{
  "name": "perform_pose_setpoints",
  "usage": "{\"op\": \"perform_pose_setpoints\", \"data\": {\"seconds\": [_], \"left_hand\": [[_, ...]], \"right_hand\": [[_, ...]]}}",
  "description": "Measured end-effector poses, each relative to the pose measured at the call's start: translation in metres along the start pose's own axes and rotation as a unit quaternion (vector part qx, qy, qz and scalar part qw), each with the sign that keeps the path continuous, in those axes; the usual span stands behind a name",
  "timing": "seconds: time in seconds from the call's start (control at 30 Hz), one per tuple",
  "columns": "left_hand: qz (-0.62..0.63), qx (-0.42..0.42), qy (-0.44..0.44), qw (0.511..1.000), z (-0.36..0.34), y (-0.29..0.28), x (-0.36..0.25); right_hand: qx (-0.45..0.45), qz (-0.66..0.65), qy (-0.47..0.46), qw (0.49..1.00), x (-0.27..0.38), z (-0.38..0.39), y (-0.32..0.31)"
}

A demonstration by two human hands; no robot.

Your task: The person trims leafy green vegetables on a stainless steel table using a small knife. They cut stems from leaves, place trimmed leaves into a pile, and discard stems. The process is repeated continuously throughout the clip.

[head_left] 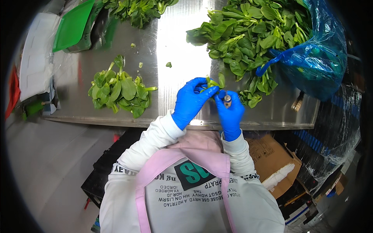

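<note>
Both my hands wear blue gloves and meet above the near part of a metal table. My left hand [191, 101] is closed around a small stalk of leafy greens [212, 82]. Against the same stalk, my right hand [230, 113] grips a small knife by its brown, metal-ended handle [227, 101]; the blade is hidden. To the left lies a small pile of trimmed-looking greens [123, 90]. A large heap of leafy greens [248, 37] spreads at the far right, partly out of a blue plastic bag [319, 64].
More greens [134, 11] lie at the far edge. A green tray [74, 27] stands at the far left beside white sheets [37, 54]. Leaf scraps [168, 65] dot the table [171, 42]. A wooden-handled object [298, 101] lies near the right edge. A cardboard box [274, 163] sits below.
</note>
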State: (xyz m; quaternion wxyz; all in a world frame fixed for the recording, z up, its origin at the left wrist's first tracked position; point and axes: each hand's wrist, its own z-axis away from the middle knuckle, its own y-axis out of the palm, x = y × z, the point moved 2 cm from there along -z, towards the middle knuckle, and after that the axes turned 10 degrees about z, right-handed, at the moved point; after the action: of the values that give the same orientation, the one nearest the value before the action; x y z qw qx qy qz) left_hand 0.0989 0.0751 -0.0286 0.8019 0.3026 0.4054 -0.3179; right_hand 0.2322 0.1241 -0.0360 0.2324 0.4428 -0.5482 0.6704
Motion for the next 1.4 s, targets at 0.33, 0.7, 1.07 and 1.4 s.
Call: {"op": "perform_pose_setpoints", "data": {"seconds": [0.33,0.7,1.07,1.4], "left_hand": [[0.123,0.118,-0.077,0.982,-0.007,-0.016,-0.015],[-0.359,0.053,0.037,0.931,0.004,-0.03,-0.008],[-0.481,0.038,0.191,0.855,0.015,-0.02,-0.016],[-0.338,-0.019,0.145,0.93,0.012,-0.042,-0.014]], "right_hand": [[0.165,-0.118,0.055,0.978,-0.003,-0.025,-0.022],[0.267,0.023,-0.03,0.963,-0.003,-0.029,-0.012],[0.271,0.09,-0.081,0.955,0.002,-0.025,-0.007],[0.349,-0.085,0.132,0.924,-0.032,-0.03,-0.004]]}}
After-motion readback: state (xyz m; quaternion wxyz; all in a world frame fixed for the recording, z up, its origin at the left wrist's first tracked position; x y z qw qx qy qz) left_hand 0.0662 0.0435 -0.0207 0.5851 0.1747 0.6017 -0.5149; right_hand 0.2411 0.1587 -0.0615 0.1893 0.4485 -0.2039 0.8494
